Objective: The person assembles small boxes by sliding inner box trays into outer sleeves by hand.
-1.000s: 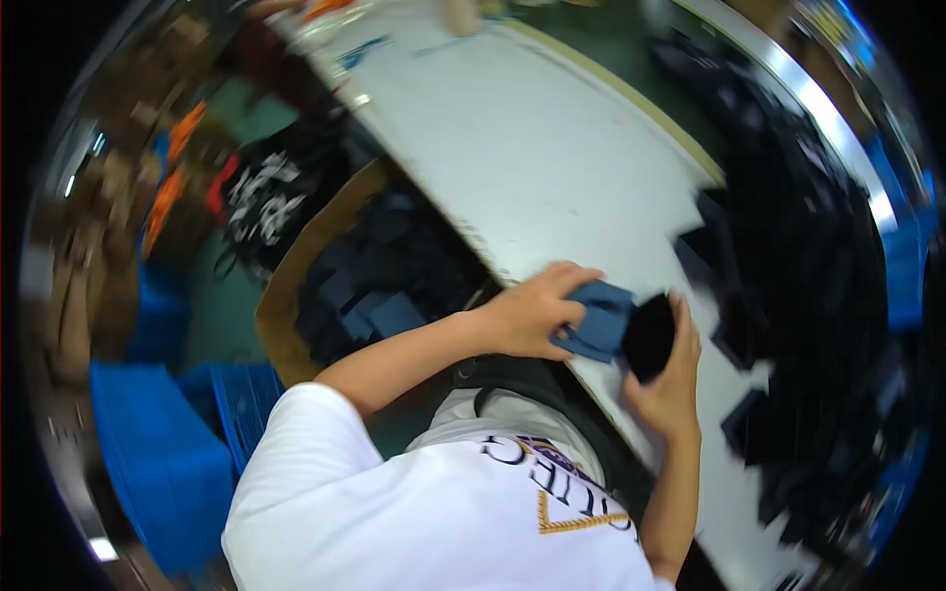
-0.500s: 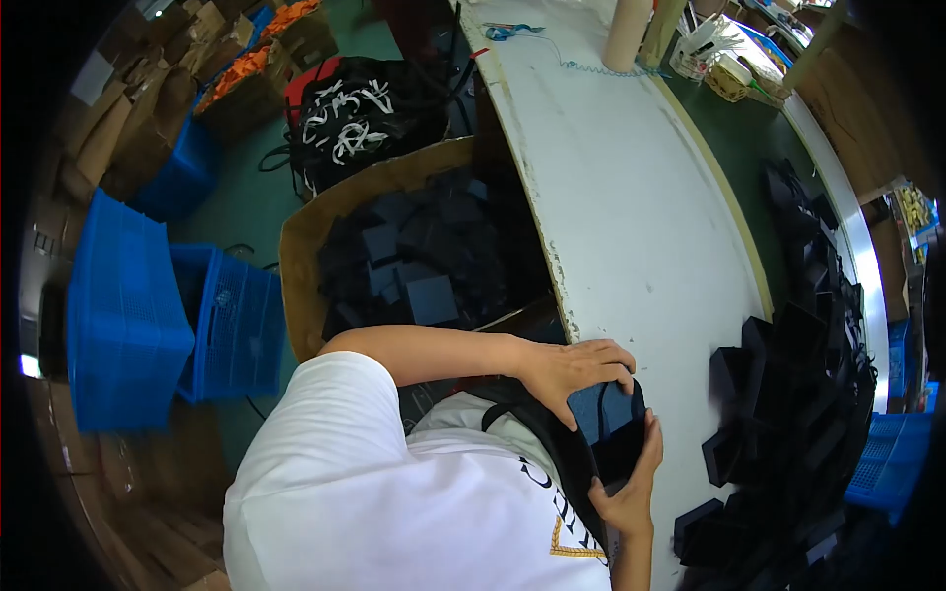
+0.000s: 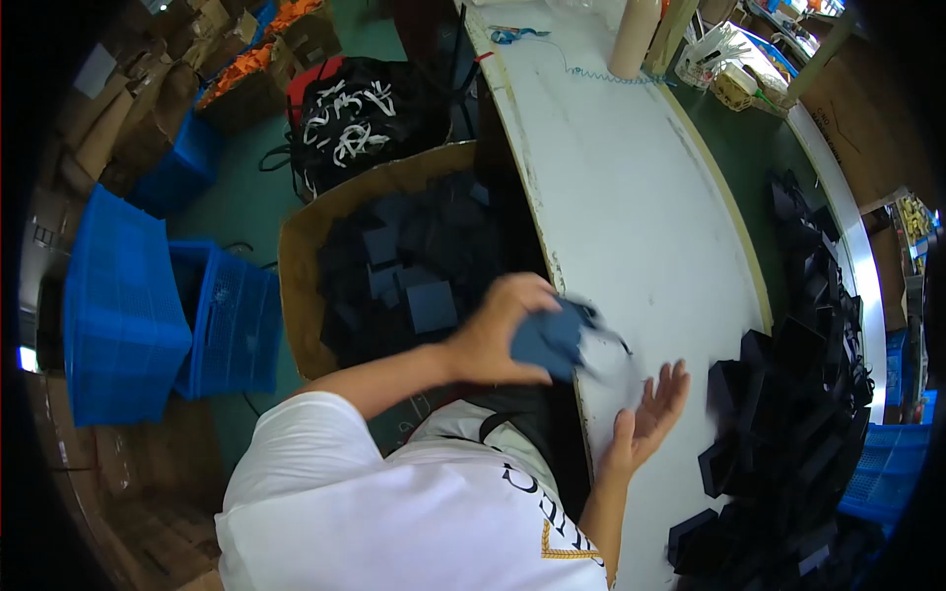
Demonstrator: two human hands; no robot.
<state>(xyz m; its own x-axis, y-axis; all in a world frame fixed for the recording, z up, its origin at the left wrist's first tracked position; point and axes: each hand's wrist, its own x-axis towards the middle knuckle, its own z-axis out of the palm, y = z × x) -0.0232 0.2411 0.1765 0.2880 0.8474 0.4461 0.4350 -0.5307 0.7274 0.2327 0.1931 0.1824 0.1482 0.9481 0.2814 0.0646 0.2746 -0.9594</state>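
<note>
My left hand [image 3: 503, 335] grips a blurred dark blue piece [image 3: 548, 343] over the near edge of the white table [image 3: 641, 227]. A dark strip and a pale smear trail from the piece's right side. To the right, my right hand [image 3: 645, 424] is held palm up over the table, its fingers apart and nothing in it. Left of the table, a cardboard box [image 3: 304, 286] holds many dark pieces, with a flat blue square [image 3: 432, 306] on top. Many black box-like pieces [image 3: 778, 424] are heaped along the table's right side.
Blue crates [image 3: 128, 315] stand at the left. A black bag with white straps [image 3: 360, 118] lies beyond the cardboard box. At the table's far end are blue-handled snips [image 3: 507, 35] with a coiled cord and a tan cylinder [image 3: 631, 39].
My left hand has moved left and up with the blue piece, out of the black one. My right hand has let go and opened. The black piece is no longer visible between the hands.
</note>
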